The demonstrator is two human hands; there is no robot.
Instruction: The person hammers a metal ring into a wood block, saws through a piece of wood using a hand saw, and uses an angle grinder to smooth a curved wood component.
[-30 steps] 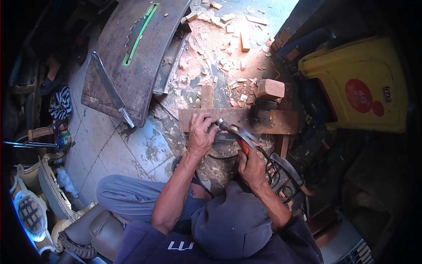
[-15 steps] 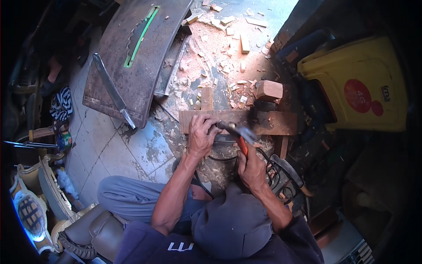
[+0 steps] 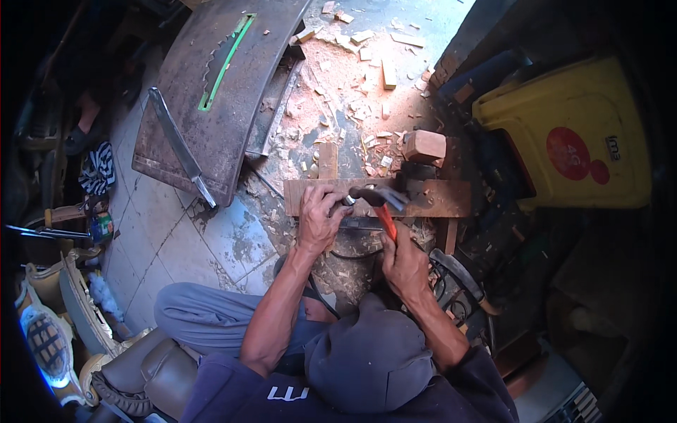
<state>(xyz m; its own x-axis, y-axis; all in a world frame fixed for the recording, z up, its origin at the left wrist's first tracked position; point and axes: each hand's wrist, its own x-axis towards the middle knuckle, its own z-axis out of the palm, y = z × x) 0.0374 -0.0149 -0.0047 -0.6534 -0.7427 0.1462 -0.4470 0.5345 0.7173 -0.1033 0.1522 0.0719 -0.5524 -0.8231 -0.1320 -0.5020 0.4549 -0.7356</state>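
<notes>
My left hand (image 3: 317, 218) rests on a horizontal wooden board (image 3: 437, 197), pinching a small metal piece (image 3: 348, 200) I cannot identify. My right hand (image 3: 403, 261) grips a claw hammer (image 3: 386, 220) by its orange handle; its dark head is over the board, just beside the metal piece and my left fingertips. A short upright-lying strip of wood (image 3: 327, 158) extends away from the board's far edge. A wooden block (image 3: 423, 144) stands beyond the board's right part.
A metal saw table (image 3: 169, 92) with a green-edged slot and a loose metal bar (image 3: 176, 141) is upper left. Wood offcuts (image 3: 388, 74) and sawdust cover the floor. A yellow plastic case (image 3: 578, 99) is right, a curved blade tool (image 3: 465, 275) beside my right arm, chair frames (image 3: 77, 296) lower left.
The hammer has moved slightly between frames, its head blurred half a second ago and now closer to my left fingertips. My left hand stays on the board; the view has shifted slightly.
</notes>
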